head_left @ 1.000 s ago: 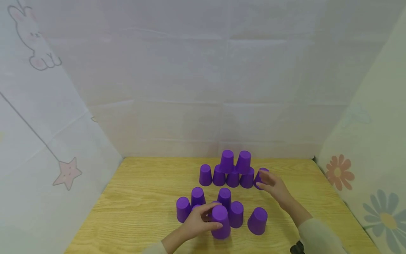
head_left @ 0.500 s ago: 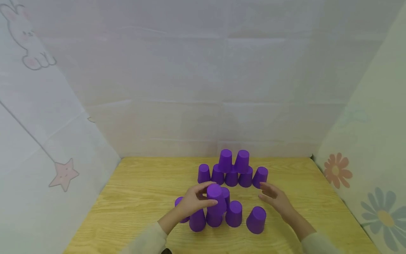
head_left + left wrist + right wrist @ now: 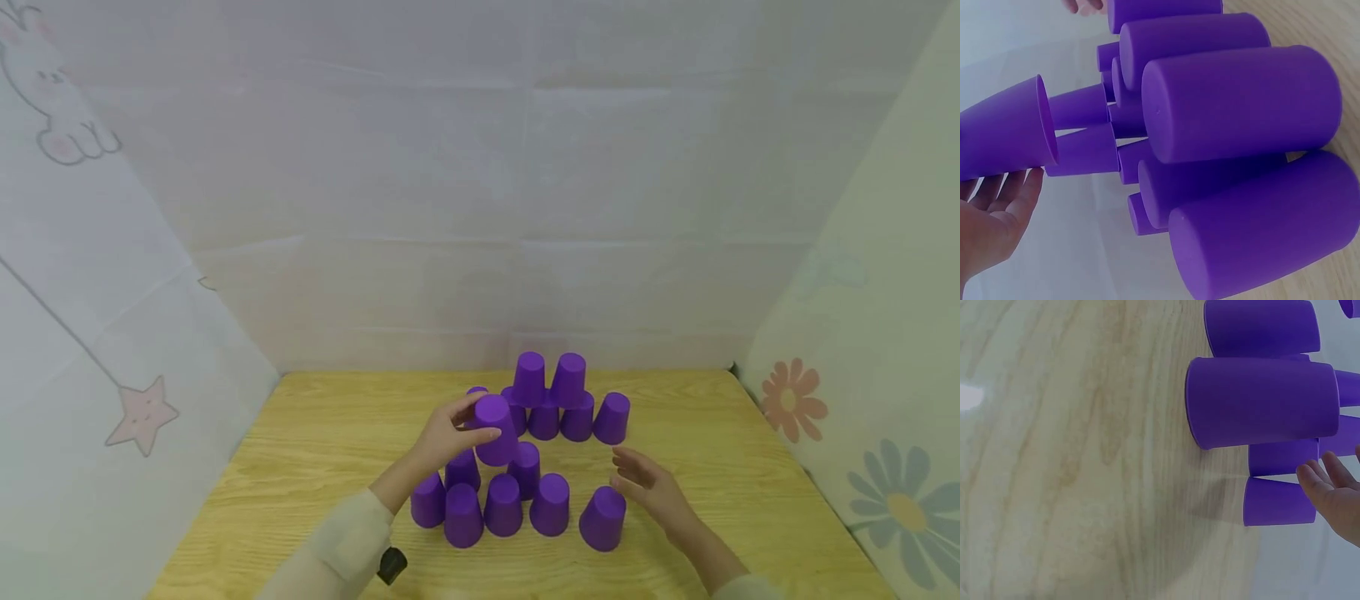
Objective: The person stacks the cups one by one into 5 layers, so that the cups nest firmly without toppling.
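Observation:
My left hand (image 3: 441, 435) grips an upside-down purple cup (image 3: 495, 432) by its side, raised above the front cups. In the left wrist view the held cup (image 3: 1004, 132) has its rim toward the stacked cups, with my fingers below it. My right hand (image 3: 654, 492) hovers with loosely bent fingers, holding nothing, behind and right of a single front cup (image 3: 602, 520). A back row of upside-down cups (image 3: 577, 418) carries two more cups (image 3: 529, 380) on top. A front cluster of cups (image 3: 503, 506) stands below the held one.
The wooden table (image 3: 315, 467) bears all the cups. A pale sheet wall (image 3: 405, 208) rises behind it, with printed side sheets (image 3: 862, 400) at left and right. One cup (image 3: 612, 418) ends the back row on the right.
My left hand has lifted the cup from the front and carried it up and away toward the back row. My right hand has drawn back from the rightmost back cup toward me.

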The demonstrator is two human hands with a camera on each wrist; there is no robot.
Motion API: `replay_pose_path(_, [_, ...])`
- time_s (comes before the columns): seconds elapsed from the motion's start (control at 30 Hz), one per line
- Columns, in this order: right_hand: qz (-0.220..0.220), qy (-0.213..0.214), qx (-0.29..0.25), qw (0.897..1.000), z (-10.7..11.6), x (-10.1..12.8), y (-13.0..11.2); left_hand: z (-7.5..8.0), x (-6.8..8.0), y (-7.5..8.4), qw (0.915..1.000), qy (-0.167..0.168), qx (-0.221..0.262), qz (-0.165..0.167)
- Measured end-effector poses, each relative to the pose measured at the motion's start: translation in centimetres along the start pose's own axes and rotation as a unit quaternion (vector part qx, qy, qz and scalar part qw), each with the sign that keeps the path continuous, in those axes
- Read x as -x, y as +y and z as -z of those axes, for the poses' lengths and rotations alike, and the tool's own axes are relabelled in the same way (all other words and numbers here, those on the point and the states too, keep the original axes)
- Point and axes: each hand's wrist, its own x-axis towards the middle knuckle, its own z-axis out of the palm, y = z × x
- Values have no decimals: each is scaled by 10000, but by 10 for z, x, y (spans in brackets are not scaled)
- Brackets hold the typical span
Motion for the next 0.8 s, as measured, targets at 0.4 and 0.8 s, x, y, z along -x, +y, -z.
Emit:
replay_pose_path(0.4, [-48, 13, -2, 10000, -8, 13, 9, 6, -32, -2, 9982, 581, -30, 157])
replay_pose_path(0.8, [130, 15, 2, 9999, -16, 18, 15, 8, -57, -10, 9950, 941, -244, 219])
